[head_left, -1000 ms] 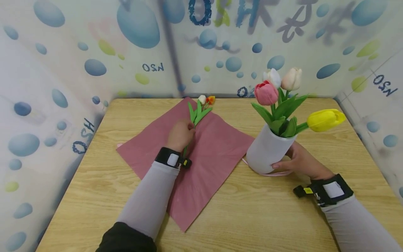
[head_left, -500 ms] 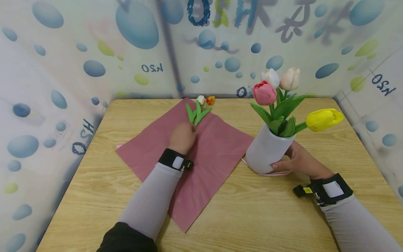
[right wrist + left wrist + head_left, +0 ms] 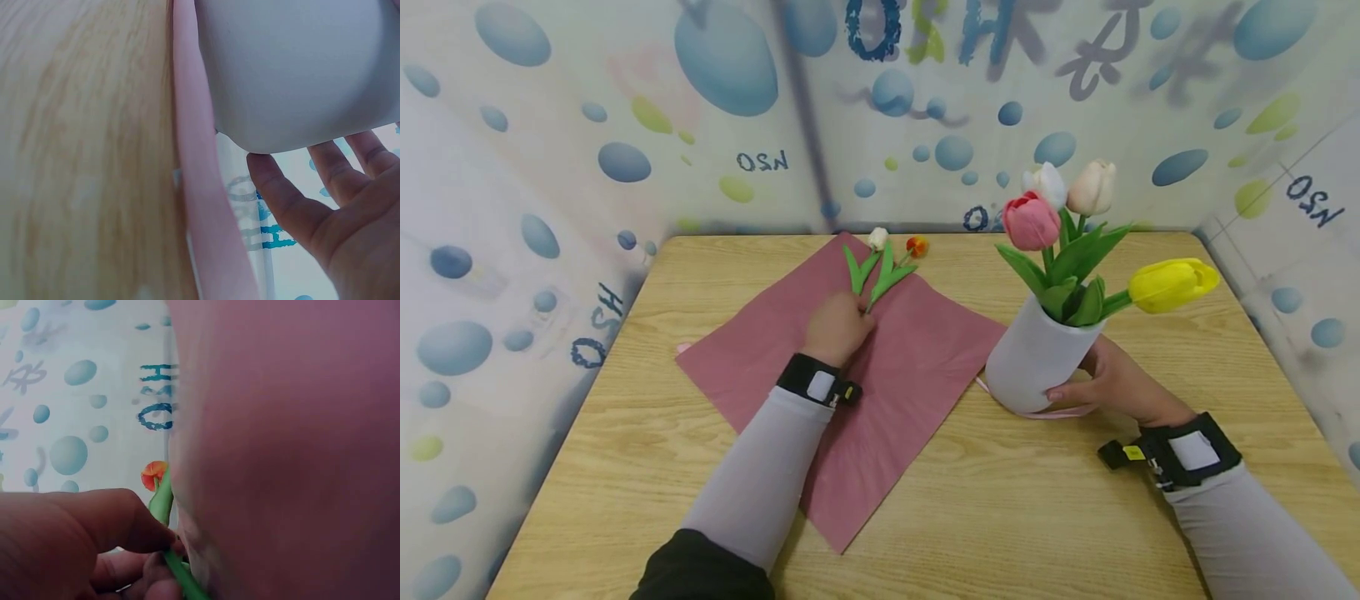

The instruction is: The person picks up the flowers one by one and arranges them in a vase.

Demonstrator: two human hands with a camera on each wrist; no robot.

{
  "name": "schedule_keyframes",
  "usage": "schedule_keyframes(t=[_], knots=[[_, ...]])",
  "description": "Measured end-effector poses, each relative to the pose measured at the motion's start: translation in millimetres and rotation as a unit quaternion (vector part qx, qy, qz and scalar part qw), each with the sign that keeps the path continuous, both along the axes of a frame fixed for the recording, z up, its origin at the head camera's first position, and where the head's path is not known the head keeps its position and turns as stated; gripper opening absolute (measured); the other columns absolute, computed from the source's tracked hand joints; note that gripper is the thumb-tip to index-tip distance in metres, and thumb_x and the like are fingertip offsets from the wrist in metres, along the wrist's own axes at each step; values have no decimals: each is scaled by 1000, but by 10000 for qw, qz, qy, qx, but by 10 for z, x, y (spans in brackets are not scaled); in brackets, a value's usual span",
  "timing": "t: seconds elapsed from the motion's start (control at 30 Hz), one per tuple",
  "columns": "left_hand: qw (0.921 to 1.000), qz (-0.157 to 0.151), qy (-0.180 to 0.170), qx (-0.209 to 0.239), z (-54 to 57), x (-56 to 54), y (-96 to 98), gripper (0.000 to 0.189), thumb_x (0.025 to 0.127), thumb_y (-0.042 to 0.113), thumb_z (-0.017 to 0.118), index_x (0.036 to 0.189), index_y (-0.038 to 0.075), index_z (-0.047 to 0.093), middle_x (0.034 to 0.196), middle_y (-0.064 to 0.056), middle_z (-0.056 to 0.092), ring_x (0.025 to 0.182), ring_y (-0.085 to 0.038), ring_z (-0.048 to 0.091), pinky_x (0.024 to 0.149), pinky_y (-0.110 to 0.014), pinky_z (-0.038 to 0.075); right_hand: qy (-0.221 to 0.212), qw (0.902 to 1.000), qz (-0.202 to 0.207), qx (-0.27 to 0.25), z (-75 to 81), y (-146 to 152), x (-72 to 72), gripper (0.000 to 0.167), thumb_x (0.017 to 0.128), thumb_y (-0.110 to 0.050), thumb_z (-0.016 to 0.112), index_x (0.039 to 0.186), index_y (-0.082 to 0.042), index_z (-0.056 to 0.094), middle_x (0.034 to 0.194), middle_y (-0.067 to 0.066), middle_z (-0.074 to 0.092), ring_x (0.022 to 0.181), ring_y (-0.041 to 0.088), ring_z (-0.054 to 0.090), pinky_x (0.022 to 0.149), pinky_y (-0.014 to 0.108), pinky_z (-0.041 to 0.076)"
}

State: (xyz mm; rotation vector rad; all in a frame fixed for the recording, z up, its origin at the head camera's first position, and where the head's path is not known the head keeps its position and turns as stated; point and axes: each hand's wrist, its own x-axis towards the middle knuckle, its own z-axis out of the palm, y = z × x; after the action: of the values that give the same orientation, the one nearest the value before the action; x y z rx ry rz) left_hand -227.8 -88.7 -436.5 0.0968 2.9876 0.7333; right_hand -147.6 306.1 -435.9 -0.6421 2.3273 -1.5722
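Observation:
My left hand [image 3: 838,327] pinches the green stem of a small orange-red tulip [image 3: 917,246] between thumb and forefinger; the stem [image 3: 181,575] shows in the left wrist view. Beside it lies a small white tulip [image 3: 878,239], its stem running under my hand, so whether I hold it too is hidden. Both are over a mauve wrapping sheet [image 3: 925,358]. My right hand [image 3: 1123,387] holds a white vase [image 3: 1037,358] low on its side, thumb in front and fingers partly behind. Pink, yellow, white and cream tulips stand in the vase; the yellow tulip [image 3: 1172,286] leans right.
A pink ribbon [image 3: 197,137] runs on the wooden table [image 3: 970,517] under or beside the vase's base. Printed walls [image 3: 925,125] with blue and green spots enclose the table's back and sides.
The orange-red tulip has moved right, away from the white one, and their leaves have parted. My left hand moved slightly to the right. My right hand and the vase have stayed put.

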Motion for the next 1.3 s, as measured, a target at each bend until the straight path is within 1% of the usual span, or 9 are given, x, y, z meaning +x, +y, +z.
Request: schedule_keyframes(t=[0.13,0.3,0.57,0.77,0.9,1.03,1.17,1.27,1.3], knots=[[9995,96,-121,269,40,16,9,10,93,21,65,87,13,68,80,-4,63,71,-23,58,60,-34,44,-19,10000,-3,9,4,1,-2,85,79,7,85,151,-13,43,142,-5,59,128,5,58,104,13,44],[9978,118,-201,621,81,28,14,17,95,22,64,108,13,69,97,-6,69,82,-24,62,74,-37,50,-35,10000,-7,15,5,3,1,85,79,7,85,150,-13,44,142,-5,59,127,5,58,104,13,44],[9964,-114,-239,803,166,43,13,17,102,22,60,110,9,67,104,-10,69,89,-26,62,80,-40,52,-22,10000,4,47,5,-1,-3,84,79,7,85,150,-12,44,141,-6,60,126,5,59,103,14,45],[9910,-163,-251,1302,266,51,24,29,105,17,52,128,5,65,122,-13,69,108,-28,64,95,-45,53,-7,10000,5,77,4,0,-3,84,80,6,85,150,-13,44,142,-6,59,126,5,59,103,14,46],[9821,-105,-230,1867,330,58,42,33,106,15,52,136,2,61,126,-14,67,111,-28,62,93,-42,53,-7,10000,22,79,9,-1,-1,84,80,6,85,150,-13,44,142,-6,59,126,5,59,103,14,46],[9701,11,-226,2415,384,67,65,35,107,15,54,140,2,58,125,-13,66,115,-26,61,94,-39,52,-7,10000,20,90,14,-1,0,84,79,6,85,150,-13,44,142,-6,59,126,5,59,103,13,45],[9503,118,-347,3092,423,77,78,37,107,14,57,142,2,56,124,-14,64,114,-26,62,95,-38,54,26,9999,23,94,9,2,-3,84,79,6,85,150,-13,43,142,-7,59,126,4,59,103,13,45],[9285,214,-499,3674,429,69,81,36,105,12,60,140,2,57,122,-14,63,107,-26,64,92,-38,57,45,9999,31,89,2,5,-5,85,79,7,85,150,-13,43,142,-6,59,126,4,59,103,13,46],[9230,251,-533,3803,424,61,82,35,104,12,61,138,3,58,121,-13,63,105,-25,65,92,-38,57,50,9999,32,88,0,6,-5,85,79,7,85,150,-13,43,142,-6,59,126,4,59,103,13,45]])
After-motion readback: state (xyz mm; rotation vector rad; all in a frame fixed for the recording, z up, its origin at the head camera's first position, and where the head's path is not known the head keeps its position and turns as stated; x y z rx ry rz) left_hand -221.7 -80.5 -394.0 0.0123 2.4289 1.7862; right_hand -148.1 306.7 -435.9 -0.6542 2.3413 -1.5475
